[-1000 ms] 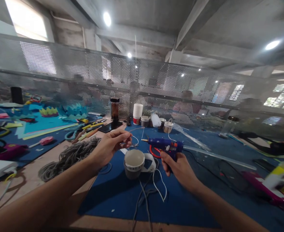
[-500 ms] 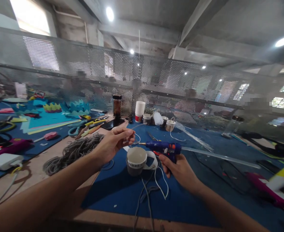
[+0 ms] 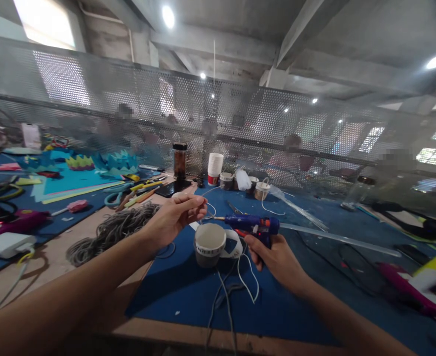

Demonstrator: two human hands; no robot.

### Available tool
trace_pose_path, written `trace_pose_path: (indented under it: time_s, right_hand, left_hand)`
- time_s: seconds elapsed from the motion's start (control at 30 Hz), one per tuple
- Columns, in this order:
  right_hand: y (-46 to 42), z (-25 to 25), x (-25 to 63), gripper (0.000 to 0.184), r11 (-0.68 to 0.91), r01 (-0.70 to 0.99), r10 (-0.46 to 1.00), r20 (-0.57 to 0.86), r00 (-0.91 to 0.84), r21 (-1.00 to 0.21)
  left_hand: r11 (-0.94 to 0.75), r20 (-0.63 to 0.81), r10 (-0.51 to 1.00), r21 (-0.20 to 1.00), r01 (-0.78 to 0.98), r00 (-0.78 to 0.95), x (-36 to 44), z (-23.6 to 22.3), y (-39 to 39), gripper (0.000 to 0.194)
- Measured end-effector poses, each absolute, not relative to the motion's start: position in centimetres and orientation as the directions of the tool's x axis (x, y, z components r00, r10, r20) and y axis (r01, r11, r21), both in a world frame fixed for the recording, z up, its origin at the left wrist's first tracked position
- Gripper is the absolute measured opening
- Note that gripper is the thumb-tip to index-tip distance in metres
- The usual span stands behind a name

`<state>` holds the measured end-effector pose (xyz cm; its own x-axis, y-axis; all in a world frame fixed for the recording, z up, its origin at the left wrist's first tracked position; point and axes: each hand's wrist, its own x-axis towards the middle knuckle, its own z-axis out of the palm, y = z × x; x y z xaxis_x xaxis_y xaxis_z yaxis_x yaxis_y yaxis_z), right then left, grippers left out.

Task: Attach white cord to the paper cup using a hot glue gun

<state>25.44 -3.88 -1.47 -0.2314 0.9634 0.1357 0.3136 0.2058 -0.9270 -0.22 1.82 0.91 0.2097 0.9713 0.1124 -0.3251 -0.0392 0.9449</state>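
Note:
My right hand (image 3: 272, 254) is wrapped round the handle of a blue hot glue gun (image 3: 253, 223), its nozzle pointing left and a long clear glue stick (image 3: 336, 239) running out of its back. Left of the nozzle, my left hand (image 3: 188, 210) is raised with thumb and fingers pinched on a thin white cord (image 3: 211, 205); the pinched part is hidden. Below both hands a paper cup (image 3: 208, 249) stands upright, its lower part wrapped in grey, with a white paper handle (image 3: 235, 245) at its right. A white string (image 3: 257, 282) and grey cords (image 3: 223, 301) lie beside and in front of it.
A heap of grey cord (image 3: 117, 230) lies left of my left hand. Behind stand a dark jar (image 3: 180, 160), stacked paper cups (image 3: 215, 168) and several wrapped cups. Scissors, pens and coloured paper (image 3: 77, 183) spread left; a magenta glue gun (image 3: 407, 291) lies right.
Both hands stay almost in place. The glue gun has shifted very slightly up and to the right; the cup stands as before.

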Motion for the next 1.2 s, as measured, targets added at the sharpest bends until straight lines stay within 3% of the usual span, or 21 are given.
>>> trace_pose_path:
  time_s: [0.83, 1.2]
  right_hand:
    - [-4.13, -0.96, 25.13, 0.046, 0.203, 0.370, 0.967, 0.128, -0.219, -0.906]
    - [-4.13, -1.21, 25.16, 0.044, 0.212, 0.318, 0.967, 0.150, -0.207, -0.924]
  left_hand:
    - [-0.034, 0.123, 0.970, 0.921, -0.388, 0.208, -0.36, 0.71, 2.09, 0.012]
    - [-0.061, 0.147, 0.965, 0.931, -0.360, 0.218, -0.33, 0.71, 1.91, 0.012]
